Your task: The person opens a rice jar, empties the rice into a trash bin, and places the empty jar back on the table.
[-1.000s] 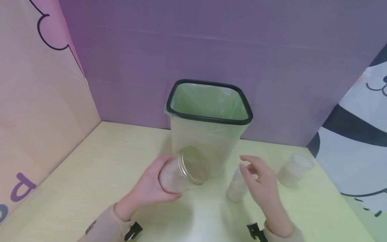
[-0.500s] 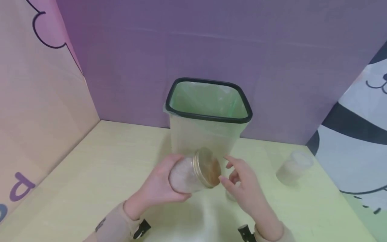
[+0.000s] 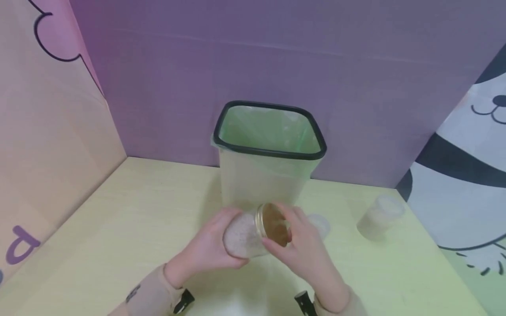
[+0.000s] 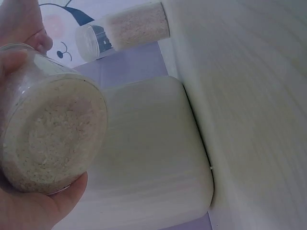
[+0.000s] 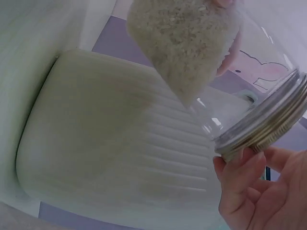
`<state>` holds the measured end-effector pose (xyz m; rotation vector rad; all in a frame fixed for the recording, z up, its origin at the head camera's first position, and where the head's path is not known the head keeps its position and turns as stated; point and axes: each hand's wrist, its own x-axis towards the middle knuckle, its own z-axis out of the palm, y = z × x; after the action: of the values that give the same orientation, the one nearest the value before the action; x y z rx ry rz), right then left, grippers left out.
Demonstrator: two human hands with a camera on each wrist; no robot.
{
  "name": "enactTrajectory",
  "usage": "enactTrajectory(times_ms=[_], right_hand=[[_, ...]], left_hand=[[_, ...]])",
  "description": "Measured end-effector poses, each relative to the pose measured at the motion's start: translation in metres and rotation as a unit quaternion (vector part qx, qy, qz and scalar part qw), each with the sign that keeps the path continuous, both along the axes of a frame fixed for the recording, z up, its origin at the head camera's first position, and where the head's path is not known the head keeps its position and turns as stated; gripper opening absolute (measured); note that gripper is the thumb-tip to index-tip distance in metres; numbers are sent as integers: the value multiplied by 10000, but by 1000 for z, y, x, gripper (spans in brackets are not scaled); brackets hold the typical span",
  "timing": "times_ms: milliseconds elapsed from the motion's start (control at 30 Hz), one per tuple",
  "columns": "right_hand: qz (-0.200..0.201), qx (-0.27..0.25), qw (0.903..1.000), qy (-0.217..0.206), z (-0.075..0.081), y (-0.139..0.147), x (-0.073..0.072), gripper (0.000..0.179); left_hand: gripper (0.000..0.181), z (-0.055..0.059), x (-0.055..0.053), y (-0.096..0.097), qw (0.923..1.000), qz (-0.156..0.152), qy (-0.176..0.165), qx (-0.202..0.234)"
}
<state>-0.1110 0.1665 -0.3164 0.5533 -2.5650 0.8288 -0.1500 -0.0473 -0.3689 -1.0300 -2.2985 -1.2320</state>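
Observation:
A clear jar [image 3: 242, 237] of white rice, capped with a gold screw lid [image 3: 274, 224], is tilted on its side above the table, lid facing right. My left hand [image 3: 211, 245] grips the jar's body, thumb below and fingers over the top. My right hand [image 3: 306, 248] holds the lid by its rim, fingers curled around the edge. In the right wrist view, the rice [image 5: 184, 43] has slid toward the jar's base and lower side, leaving the end near the lid bare. The left wrist view looks onto the round jar bottom [image 4: 55, 136].
A pale bin [image 3: 258, 180] with a black rim and a green-tinted liner stands behind my hands, against the purple wall. One clear container [image 3: 319, 224] is partly hidden behind my right hand. Another clear container [image 3: 379, 217], partly filled, stands farther right on the table [image 3: 158, 197].
My left hand has brought the jar slightly right, turning its lid toward my right hand. My right hand has moved left from over the nearer container and taken hold of the lid.

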Motion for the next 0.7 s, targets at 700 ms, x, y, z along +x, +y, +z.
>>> enactTrajectory(times_ms=[700], right_hand=[[480,-383,9922,1088,-20,-12,-12,67]], left_hand=[[96,-6,2,-5,9965,-365,-681,-326]])
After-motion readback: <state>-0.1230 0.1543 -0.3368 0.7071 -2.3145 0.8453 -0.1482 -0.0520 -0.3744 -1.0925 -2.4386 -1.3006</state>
